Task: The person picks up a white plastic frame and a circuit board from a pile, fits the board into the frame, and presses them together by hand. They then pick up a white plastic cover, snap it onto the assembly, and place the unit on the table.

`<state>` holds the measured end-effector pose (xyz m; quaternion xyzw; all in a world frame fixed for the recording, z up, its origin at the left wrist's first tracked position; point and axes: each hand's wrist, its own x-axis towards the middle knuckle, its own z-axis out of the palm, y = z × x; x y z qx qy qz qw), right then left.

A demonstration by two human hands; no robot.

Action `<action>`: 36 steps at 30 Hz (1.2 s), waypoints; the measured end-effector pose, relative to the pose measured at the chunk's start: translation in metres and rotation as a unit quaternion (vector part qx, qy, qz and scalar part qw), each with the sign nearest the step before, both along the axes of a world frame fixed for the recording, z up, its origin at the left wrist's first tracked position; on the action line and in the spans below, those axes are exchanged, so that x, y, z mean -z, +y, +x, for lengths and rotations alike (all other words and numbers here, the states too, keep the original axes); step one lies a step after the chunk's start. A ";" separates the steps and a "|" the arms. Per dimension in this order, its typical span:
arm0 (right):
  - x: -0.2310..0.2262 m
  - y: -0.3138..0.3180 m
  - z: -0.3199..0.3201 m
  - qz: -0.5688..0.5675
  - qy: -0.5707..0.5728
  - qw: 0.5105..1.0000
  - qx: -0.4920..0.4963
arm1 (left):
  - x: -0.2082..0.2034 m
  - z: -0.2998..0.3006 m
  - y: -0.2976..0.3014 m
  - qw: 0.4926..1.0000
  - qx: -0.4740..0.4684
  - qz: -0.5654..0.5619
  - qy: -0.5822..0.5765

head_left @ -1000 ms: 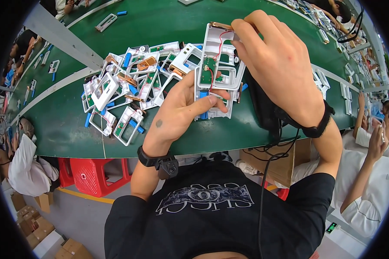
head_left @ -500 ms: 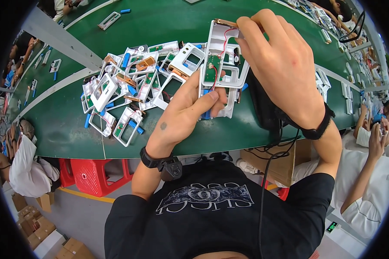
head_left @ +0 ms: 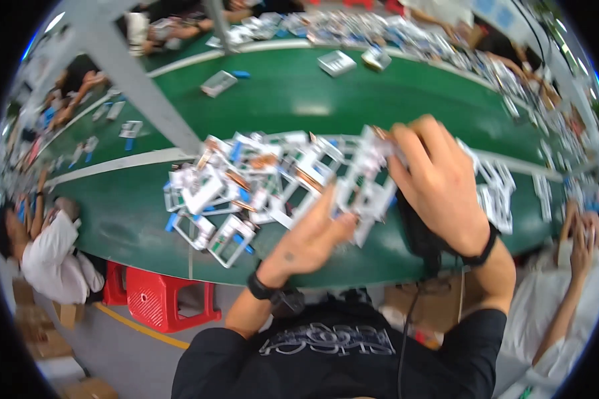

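1. The left hand (head_left: 311,241) is clamped on the lower part of a white housing (head_left: 371,199), thumb across its near face, above the green table (head_left: 130,223) and just right of the pile of white housings (head_left: 203,193).
2. The right hand (head_left: 439,183) has its fingertips at the housing's upper end, beside a copper-coloured strip (head_left: 381,132); blur hides whether they pinch it or only touch it, so I cannot tell.
3. For good handling, I would let the left hand carry the weight and let the right fingertips do the fine work, with light pressure on the thin rim.
4. Tilting the open side towards the eyes should help, and 1 steady pause would allow a clear look at small parts inside.
5. Pulling hard at the upper end could strain whatever is attached there, so small movements seem safer.
6. Blur also hides whether 1 or 2 housings sit in the left grip.
7. As containers, the housings in the pile are open shells; a green board (head_left: 237,238) shows in 1 near the table edge, and a blue cylinder (head_left: 237,151) lies among others.
8. A black pouch (head_left: 419,229) lies under the right wrist, contents unseen.
9. Cardboard boxes (head_left: 90,388) stand on the floor at lower left; their insides cannot be seen.
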<state>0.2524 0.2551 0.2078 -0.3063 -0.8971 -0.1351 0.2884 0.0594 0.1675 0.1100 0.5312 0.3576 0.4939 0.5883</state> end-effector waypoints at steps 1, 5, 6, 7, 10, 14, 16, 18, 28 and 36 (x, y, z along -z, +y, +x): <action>-0.012 -0.009 -0.005 -0.032 0.011 0.999 -0.012 | -0.005 -0.004 -0.011 0.999 -0.006 0.004 0.034; -0.023 -0.058 -0.026 -0.157 0.050 0.984 -0.068 | -0.005 -0.016 -0.060 0.988 -0.070 0.122 0.068; -0.019 -0.062 -0.024 -0.164 0.045 0.982 -0.079 | -0.013 -0.021 -0.069 0.996 -0.031 0.074 0.047; -0.028 -0.078 -0.018 -0.209 0.035 0.975 -0.061 | -0.026 -0.024 -0.079 0.999 0.024 0.025 0.018; -0.015 -0.081 0.003 -0.382 0.106 0.916 -0.068 | -0.021 -0.022 -0.098 1.000 0.020 -0.016 -0.004; 0.002 -0.059 0.013 -0.671 0.216 0.694 -0.146 | -0.014 -0.028 -0.108 1.000 -0.001 -0.007 -0.007; 0.006 -0.061 0.014 -0.741 0.226 0.607 -0.175 | -0.012 -0.031 -0.110 1.000 -0.010 0.003 0.008; 0.010 -0.069 0.019 -0.748 0.200 0.599 -0.203 | -0.011 -0.033 -0.112 0.999 -0.015 0.024 0.037; -0.023 -0.110 0.010 -0.609 0.109 0.763 -0.186 | -0.007 -0.026 -0.102 0.977 -0.120 0.136 0.114; -0.012 -0.155 -0.019 -0.207 -0.054 0.965 -0.155 | 0.015 -0.007 -0.073 0.977 -0.189 0.101 0.007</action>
